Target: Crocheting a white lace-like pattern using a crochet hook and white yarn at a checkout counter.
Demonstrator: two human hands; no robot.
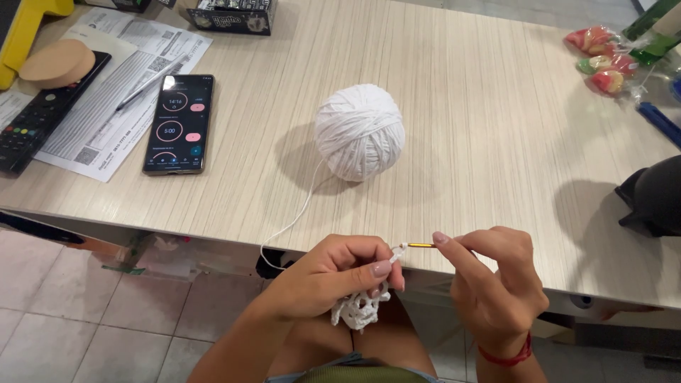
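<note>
crochet hook [421, 245] lies nearly level, long axis left-right, tip pointing at the left hand [333, 273]. right hand [496, 280] is pinched narrow on its shaft; left hand is closed on the white crochet piece [358, 310], w/ a loop at the hook tip. strand runs up to the yarn ball [360, 132] on the pale wood-grain table [461, 106], well beyond both hands. phone [179, 123] and remote [35, 117] far left; tiled floor [78, 326] below.

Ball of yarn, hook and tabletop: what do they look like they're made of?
Ball of yarn: soft white matte strands, probably cotton or acrylic; fibre can't be told. Hook, held by the right hand: thin gold shaft with a shine, likely metal. Tabletop: pale streaked wood grain, smooth and even, probably laminate rather than solid wood.
</note>
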